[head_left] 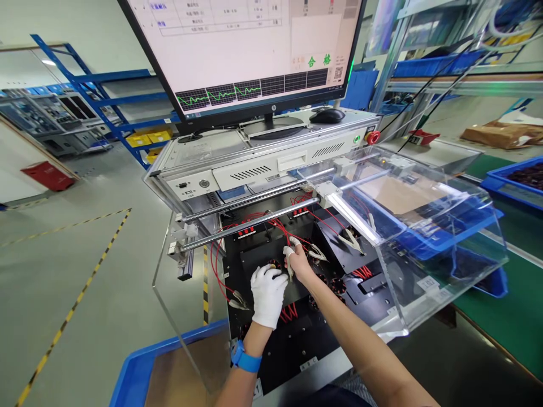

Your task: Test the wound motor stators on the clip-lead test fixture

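My left hand, in a white glove, rests curled over a small round coil part on the black test fixture. My right hand, bare with white finger cots, pinches a pale clip on a red wire just beside that part. More clips and red leads lie across the fixture. Two other round coils sit to the right of my right wrist.
A raised clear acrylic cover hangs over the fixture's right side. Behind stands a tester box with a red stop button, a mouse and a monitor. Blue bins sit near left and at right.
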Tool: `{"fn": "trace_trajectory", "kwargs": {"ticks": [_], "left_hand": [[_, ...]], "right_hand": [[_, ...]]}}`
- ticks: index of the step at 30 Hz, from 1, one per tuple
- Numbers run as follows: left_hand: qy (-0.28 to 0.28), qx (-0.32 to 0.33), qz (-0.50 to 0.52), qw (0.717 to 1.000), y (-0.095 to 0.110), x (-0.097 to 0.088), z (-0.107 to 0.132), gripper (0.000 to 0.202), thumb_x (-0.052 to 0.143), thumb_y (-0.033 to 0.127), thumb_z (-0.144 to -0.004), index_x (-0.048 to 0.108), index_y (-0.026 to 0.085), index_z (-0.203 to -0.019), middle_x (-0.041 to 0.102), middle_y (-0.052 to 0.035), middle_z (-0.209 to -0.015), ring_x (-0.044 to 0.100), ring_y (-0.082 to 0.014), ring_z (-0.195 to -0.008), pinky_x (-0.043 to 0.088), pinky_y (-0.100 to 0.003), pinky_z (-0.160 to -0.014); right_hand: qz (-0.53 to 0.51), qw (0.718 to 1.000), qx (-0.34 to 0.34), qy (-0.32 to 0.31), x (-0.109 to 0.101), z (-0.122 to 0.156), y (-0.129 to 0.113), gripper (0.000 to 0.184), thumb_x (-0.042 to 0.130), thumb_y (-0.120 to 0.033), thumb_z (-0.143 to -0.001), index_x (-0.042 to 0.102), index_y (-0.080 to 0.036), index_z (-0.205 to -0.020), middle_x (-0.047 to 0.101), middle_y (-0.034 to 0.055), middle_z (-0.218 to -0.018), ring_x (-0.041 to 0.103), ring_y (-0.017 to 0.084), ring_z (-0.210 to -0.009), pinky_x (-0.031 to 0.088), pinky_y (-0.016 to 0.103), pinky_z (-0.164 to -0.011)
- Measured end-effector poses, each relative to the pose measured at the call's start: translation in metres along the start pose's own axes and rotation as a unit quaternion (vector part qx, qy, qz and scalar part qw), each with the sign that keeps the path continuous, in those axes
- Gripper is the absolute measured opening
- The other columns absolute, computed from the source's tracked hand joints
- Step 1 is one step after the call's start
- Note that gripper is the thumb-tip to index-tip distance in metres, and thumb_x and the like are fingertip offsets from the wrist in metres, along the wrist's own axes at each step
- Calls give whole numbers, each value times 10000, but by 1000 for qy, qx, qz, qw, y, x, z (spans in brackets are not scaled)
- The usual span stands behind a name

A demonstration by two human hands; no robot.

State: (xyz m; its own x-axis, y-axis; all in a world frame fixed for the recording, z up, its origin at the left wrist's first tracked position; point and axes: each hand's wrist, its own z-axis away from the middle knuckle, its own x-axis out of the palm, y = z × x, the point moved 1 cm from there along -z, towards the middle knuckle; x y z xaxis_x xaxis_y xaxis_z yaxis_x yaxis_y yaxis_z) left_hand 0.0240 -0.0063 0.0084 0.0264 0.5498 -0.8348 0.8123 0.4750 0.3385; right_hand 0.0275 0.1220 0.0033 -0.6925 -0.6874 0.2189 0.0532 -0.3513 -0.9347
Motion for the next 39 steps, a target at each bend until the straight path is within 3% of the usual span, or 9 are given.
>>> {"fn": "trace_trajectory", "kwargs": {"ticks": [18,22,24,26,28,30,32,36,39], "left_hand": [[6,-21,31,999,-1,2,1,127,579,261,-782,681,328,-816,660,31,-912,508,-205,-1028,310,-453,-991],[26,-30,78,996,-7,5,2,140,551,260,-800,681,274,-852,670,10,-898,537,-202,-1004,342,-453,-992],[40,-39,114,992,-10,8,4,154,541,252,-803,676,237,-877,674,-3,-903,554,-200,-993,376,-443,-978],[50,-48,137,988,-12,10,5,160,538,245,-801,672,217,-883,672,-16,-928,559,-201,-1000,403,-435,-965],[54,-52,147,986,-13,11,6,159,538,245,-798,673,211,-876,670,-23,-936,558,-205,-1011,417,-435,-958],[54,-53,156,985,-14,11,7,163,536,246,-798,673,210,-878,671,-26,-927,557,-207,-1013,434,-430,-944],[54,-56,167,983,-13,11,7,167,536,247,-798,673,207,-884,672,-30,-914,559,-205,-1005,454,-413,-923],[57,-60,171,982,-13,11,6,154,548,244,-792,678,202,-862,668,-43,-907,573,-193,-954,482,-376,-882],[60,-60,168,982,-14,11,5,150,548,247,-791,679,207,-851,667,-43,-893,579,-191,-931,489,-369,-867]], "right_hand": [[14,1000,-11,25,4,-2,13,608,526,-339,-726,297,-216,-1276,433,-41,-705,410,77,-434,407,205,-385],[77,995,-55,17,-13,-11,11,514,469,-363,-786,346,-173,-1248,536,10,-771,544,133,-614,480,254,-560],[208,967,-129,65,-34,-21,9,425,464,-260,-788,426,-150,-1197,568,79,-946,555,180,-873,466,298,-751],[381,900,-177,116,-56,-31,7,422,498,-119,-716,498,-139,-1138,517,124,-1130,454,231,-1087,385,342,-894],[515,832,-168,120,-72,-37,4,406,505,-45,-664,561,-132,-1057,495,144,-1178,399,267,-1146,334,363,-930],[563,807,-151,94,-78,-37,0,318,496,-55,-689,592,-138,-981,545,142,-1096,452,257,-1081,340,346,-905],[530,830,-159,65,-75,-32,-6,256,496,-97,-719,586,-159,-950,584,110,-986,510,220,-974,368,315,-859],[222,975,-9,-17,-52,-17,-8,128,530,-191,-711,531,-170,-837,569,37,-708,544,153,-642,444,268,-609],[44,995,92,7,-36,-11,1,117,461,-295,-765,451,-179,-778,474,-17,-561,443,104,-448,390,221,-431]]}}
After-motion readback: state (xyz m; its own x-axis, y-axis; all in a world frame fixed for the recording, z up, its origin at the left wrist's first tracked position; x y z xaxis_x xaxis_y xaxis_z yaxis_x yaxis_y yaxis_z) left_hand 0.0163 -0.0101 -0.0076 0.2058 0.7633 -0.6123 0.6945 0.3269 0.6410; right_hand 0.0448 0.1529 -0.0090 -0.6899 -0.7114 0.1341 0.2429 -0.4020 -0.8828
